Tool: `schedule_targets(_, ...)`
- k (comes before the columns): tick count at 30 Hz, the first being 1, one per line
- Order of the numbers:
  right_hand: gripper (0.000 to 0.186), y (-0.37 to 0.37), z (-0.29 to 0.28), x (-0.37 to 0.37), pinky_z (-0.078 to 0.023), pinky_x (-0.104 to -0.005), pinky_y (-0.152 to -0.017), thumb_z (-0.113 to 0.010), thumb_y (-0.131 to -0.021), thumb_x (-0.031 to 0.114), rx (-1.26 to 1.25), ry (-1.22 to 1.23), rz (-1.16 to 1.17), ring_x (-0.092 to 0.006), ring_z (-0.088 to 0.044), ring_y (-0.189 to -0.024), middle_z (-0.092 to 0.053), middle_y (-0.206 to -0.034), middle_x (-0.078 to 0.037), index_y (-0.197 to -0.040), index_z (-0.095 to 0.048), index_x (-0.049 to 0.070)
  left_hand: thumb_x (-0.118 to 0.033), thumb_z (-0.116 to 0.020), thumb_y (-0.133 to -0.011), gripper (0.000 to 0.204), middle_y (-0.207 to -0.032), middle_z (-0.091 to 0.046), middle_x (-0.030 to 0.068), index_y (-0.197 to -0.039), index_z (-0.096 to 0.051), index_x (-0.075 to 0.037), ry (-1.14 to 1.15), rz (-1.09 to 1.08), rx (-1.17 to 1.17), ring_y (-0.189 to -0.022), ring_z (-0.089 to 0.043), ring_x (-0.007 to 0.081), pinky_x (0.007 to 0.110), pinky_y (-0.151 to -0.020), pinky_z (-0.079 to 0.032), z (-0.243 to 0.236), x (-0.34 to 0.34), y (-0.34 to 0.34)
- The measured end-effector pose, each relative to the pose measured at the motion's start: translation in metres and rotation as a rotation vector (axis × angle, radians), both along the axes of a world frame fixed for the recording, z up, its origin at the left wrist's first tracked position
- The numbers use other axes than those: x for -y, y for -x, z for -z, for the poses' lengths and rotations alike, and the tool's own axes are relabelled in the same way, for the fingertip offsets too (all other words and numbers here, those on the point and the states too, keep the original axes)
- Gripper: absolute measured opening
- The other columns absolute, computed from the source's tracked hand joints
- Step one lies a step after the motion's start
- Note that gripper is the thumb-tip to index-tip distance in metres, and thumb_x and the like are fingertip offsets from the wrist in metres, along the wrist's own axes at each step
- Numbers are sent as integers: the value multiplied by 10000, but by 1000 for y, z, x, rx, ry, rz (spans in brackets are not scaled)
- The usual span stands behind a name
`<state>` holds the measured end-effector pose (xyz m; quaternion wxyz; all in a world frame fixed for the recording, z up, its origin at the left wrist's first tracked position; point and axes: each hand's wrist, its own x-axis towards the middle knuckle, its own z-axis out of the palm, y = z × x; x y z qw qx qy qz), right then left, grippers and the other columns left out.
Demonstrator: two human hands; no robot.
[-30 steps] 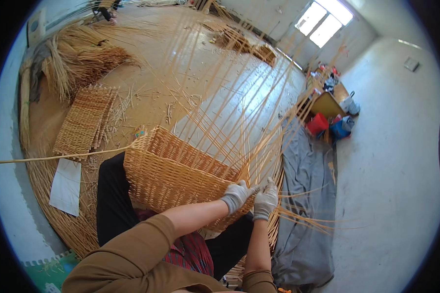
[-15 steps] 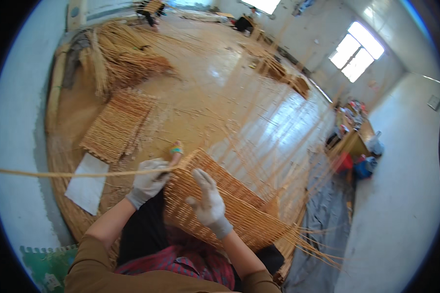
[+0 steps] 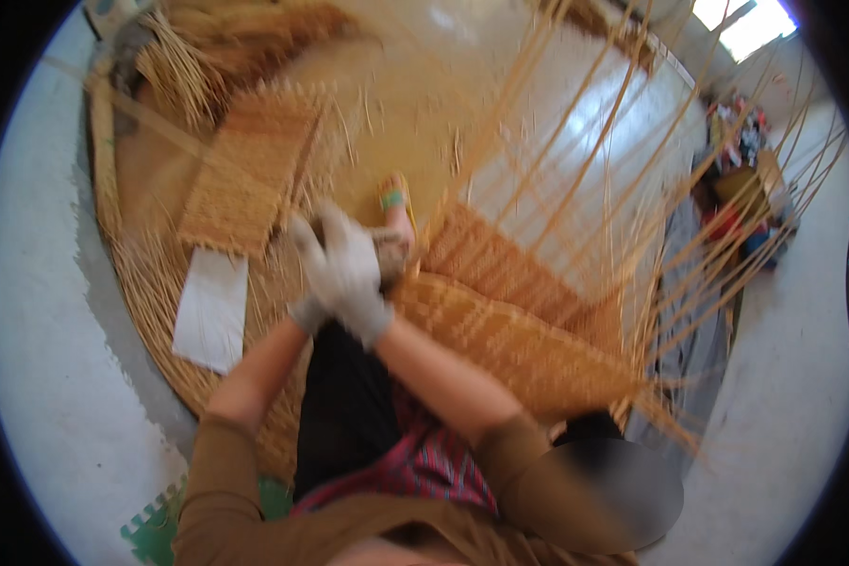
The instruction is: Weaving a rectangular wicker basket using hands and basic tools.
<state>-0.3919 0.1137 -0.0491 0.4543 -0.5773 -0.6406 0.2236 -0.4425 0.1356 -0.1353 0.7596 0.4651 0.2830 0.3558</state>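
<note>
White-gloved right hand (image 3: pixel 345 269), fingers spread, hides most of the left hand (image 3: pixel 308 309) — its grip I can't tell — and the long basket (image 3: pixel 509 330) runs off toward four o'clock, nearer the right arm (image 3: pixel 439 368).

Basket (image 3: pixel 509 340) org-brn, woven patt.; gloves (image 3: pixel 351 274) off-wht. Left: panel (image 3: pixel 250 170) brn weave, sheet (image 3: pixel 210 309) wht. Near: sleeves (image 3: pixel 219 472) brn, trousers (image 3: pixel 344 410) blk, cloth (image 3: pixel 441 472) red check, mat (image 3: pixel 158 530) grn. Right: tarp (image 3: pixel 696 344) gry.

A honey-brown, open-topped wicker basket (image 3: pixel 514 344) is slanting across the person's lap (image 3: pixel 344 415), its long walls showing close weave, its unwoven stakes (image 3: pixel 670 420) fanning upward and outward.
</note>
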Motion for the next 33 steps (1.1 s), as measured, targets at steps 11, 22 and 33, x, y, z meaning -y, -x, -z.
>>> schedule_targets(11, 278, -127, -87, -99, -566, -386, -844, -489, -1034, 282, -35, 233, -405, -268, -699, -932, -726, -1105, -122, -1225, -638, 144, -301, -777, -911, 376, -1032, -703, 6, -1154, -688, -28, -189, 108, -509, -931, -626, 68, 229, -883, -513, -41, -63, -53)
schedule_targets(22, 214, -241, 39, 103, -572, -336, -730, -502, -1080, 205, -1128, -107, 25, -174, -635, -755, -725, -984, -67, -1231, -577, 75, -253, -682, -996, 309, -871, -664, -29, -1219, -698, -41, -155, -252, -50, -842, -619, 47, 184, -775, -495, -42, -17, -66)
schedule_targets(33, 220, -291, 46, 134, -513, -231, -559, -784, -908, 151, -971, 203, 461, -130, -717, -766, -741, -909, -22, -1105, -708, 92, -390, -794, -798, 439, -1022, -714, 136, -1115, -684, -107, -951, -47, -1186, -920, -689, 328, 421, -764, -529, -95, 31, -82)
